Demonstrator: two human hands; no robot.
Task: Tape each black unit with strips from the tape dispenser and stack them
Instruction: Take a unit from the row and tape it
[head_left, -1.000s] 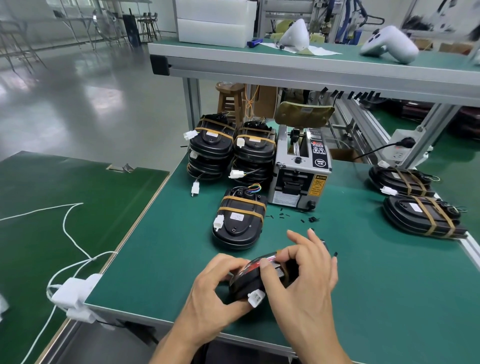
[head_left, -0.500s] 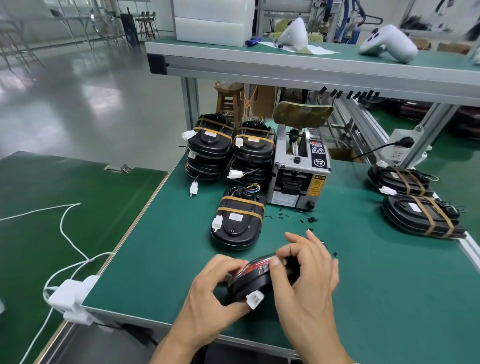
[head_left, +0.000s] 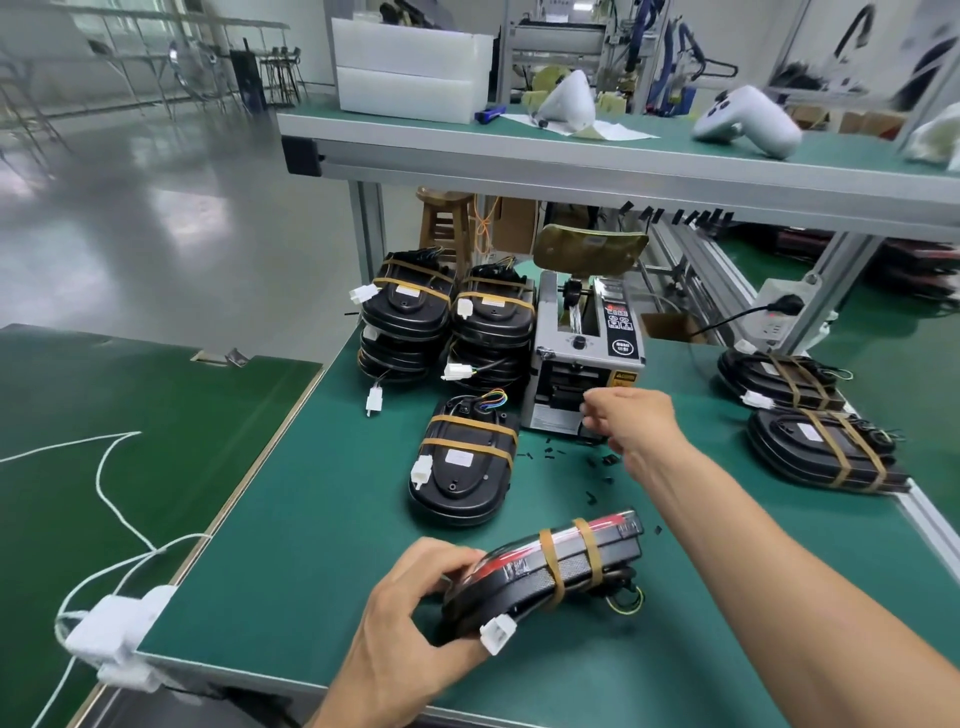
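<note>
Most of the job looks done from where I stand. Two stacks of taped black units (head_left: 447, 317) sit at about eleven o'clock from the tape dispenser (head_left: 584, 358), each unit crossed by tan strips, and one more taped unit (head_left: 465, 465) lies alone on the green bench (head_left: 322, 519) just in front of them, not yet stacked. Over at three o'clock, near the bench edge, two further taped units (head_left: 810, 421) lie flat side by side. The unit in hand (head_left: 545, 569) is at six o'clock, tilted up on its edge; the left hand (head_left: 415, 613) grips its near end, fingers curled round the rim, a white connector (head_left: 497, 633) dangling below. It already wears two tan strips across its middle. The right hand (head_left: 631, 421) reaches to the dispenser's mouth, fingertips gathered as if pinching, though I cannot tell whether a strip is between them. My guess is that this unit needs one more strip, then it and the loose ones go onto a stack.
</note>
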